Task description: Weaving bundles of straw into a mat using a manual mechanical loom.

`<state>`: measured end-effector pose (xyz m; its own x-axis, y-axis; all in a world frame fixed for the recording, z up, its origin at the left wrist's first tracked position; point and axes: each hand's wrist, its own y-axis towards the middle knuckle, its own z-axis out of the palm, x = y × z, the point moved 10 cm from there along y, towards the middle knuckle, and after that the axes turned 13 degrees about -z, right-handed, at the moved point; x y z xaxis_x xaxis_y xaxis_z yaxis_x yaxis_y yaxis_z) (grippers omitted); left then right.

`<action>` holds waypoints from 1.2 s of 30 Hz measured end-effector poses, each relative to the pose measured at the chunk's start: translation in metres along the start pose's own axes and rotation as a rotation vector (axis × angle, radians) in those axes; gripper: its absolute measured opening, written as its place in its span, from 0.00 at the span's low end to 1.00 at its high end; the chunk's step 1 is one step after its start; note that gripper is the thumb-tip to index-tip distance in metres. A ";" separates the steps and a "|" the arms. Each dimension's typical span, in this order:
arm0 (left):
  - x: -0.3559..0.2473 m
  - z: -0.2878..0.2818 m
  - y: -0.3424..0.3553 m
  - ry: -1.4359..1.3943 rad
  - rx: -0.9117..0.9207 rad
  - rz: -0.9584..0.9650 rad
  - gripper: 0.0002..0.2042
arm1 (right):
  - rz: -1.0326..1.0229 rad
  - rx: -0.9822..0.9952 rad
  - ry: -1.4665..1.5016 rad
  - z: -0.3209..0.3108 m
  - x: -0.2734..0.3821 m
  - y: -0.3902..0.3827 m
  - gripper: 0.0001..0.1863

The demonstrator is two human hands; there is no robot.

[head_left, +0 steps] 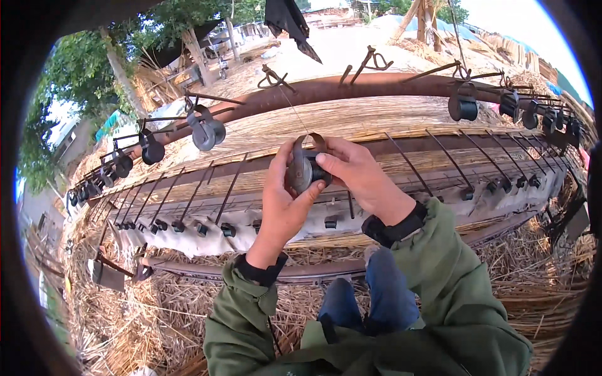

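Note:
Both hands hold a metal spool (303, 170) with a curved strap bracket, above the middle of the reed-weaving frame. My left hand (280, 195) is closed round its left side, thumb along its lower edge. From the right, my right hand (362, 177) grips it, with the thumb pressed against the dark winding. A thin strand rises from the spool toward a wire hook (276, 79) on the rusty pipe (351, 88). Similar spools, such as a grey one (205, 130) on the left and a dark one (463, 106) on the right, hang from that pipe.
Dark rods (409, 165) slope across the frame, with small black spools along their lower ends. Beneath them runs a pale sheet (301, 233). Loose straw (157, 313) covers the ground around my legs. A black cloth (290, 25) hangs overhead; trees and reed stacks stand beyond.

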<state>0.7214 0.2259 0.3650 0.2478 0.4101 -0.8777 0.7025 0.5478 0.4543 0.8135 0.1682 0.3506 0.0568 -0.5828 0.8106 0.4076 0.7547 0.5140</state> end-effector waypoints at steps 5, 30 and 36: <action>0.016 0.001 0.008 0.046 0.064 -0.216 0.24 | -0.025 -0.067 -0.060 -0.008 -0.013 0.013 0.15; 0.034 -0.016 0.083 -0.194 -0.033 -0.398 0.15 | -0.260 -0.055 -0.489 -0.010 0.034 0.095 0.15; 0.025 -0.015 0.072 -0.269 -0.056 -0.293 0.12 | -0.165 -0.118 -0.185 -0.015 0.019 0.090 0.13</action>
<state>0.7685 0.2867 0.3782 0.2136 0.0291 -0.9765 0.7340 0.6549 0.1801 0.8652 0.2201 0.4078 -0.1818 -0.6216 0.7619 0.5017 0.6077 0.6156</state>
